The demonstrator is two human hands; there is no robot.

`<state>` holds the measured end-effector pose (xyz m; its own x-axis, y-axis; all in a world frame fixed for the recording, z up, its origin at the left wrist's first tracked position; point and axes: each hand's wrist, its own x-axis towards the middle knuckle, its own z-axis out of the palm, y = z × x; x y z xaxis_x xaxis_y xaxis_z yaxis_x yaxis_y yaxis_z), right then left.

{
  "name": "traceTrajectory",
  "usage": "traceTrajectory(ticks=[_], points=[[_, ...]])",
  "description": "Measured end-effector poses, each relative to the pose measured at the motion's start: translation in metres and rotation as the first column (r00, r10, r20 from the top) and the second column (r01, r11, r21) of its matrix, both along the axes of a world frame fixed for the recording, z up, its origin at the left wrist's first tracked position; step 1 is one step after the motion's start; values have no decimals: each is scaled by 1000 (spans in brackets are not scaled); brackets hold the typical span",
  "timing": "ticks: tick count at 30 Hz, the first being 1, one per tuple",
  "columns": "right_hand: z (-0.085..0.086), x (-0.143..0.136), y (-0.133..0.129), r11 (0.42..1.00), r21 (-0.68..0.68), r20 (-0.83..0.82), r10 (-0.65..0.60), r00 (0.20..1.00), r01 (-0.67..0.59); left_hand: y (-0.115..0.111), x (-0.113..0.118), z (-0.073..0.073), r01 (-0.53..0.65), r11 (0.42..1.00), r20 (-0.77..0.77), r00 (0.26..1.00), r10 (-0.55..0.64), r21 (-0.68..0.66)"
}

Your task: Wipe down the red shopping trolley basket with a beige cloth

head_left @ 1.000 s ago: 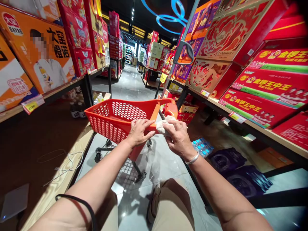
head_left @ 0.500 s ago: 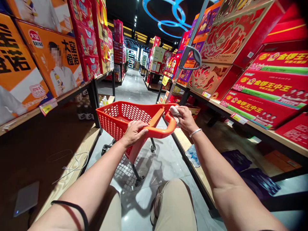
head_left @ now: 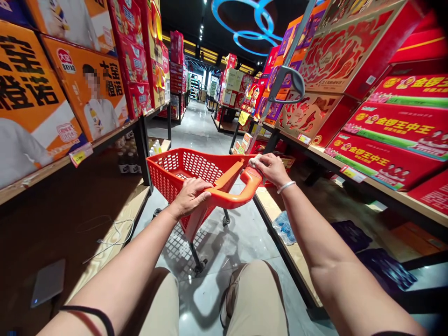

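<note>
A red plastic shopping cart with perforated walls stands in front of me in the aisle. My left hand grips the left end of its curved handle, thumb on the near side and fingers over the top. At the handle's right corner, my right hand is closed on a whitish cloth and presses it against the red plastic. Most of the cloth is hidden under the fingers. No goods show in the visible part of the basket.
Shelves flank the aisle. Orange drink cartons are stacked on the left, red boxes and patterned gift boxes on the right. A grey plastic handle on a pole rises at right. A white cable lies on the lower left shelf.
My right hand and the cloth have shifted slightly over the handle's corner, from its outer side onto its top. My left hand keeps its grip. The view has turned slightly left.
</note>
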<state>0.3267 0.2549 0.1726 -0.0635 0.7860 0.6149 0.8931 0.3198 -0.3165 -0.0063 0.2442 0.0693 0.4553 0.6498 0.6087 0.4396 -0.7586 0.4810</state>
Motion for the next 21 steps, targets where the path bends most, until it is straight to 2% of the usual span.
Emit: traceTrajectory(ticks=[3,5,9,12,14,16,18,21], points=[[8,5,15,989,-120,8,-88,996,88,-2,1,-1,3,1000,14,1000,-3,2],[11,-6,4,992,-113,77,-45,996,54,-2,0,-2,7,1000,25,1000,-7,6],[15,-40,-36,974,-86,184,223,957,-211,0,-3,-4,26,999,38,999,-27,23],[15,-42,-43,934,-84,201,358,912,-348,0,-4,-4,44,999,31,999,-45,21],[13,-30,-31,950,-70,158,312,937,-304,-1,-2,-2,39,999,23,999,-39,12],[10,-13,-16,984,-66,93,170,981,-164,-2,0,-1,29,1000,11,1000,-29,4],[7,-2,-8,995,-89,47,57,997,-52,-4,2,-1,17,1000,7,1000,-17,0],[10,-8,-24,992,-123,74,48,996,-38,-5,2,-2,8,1000,18,1000,-8,9]])
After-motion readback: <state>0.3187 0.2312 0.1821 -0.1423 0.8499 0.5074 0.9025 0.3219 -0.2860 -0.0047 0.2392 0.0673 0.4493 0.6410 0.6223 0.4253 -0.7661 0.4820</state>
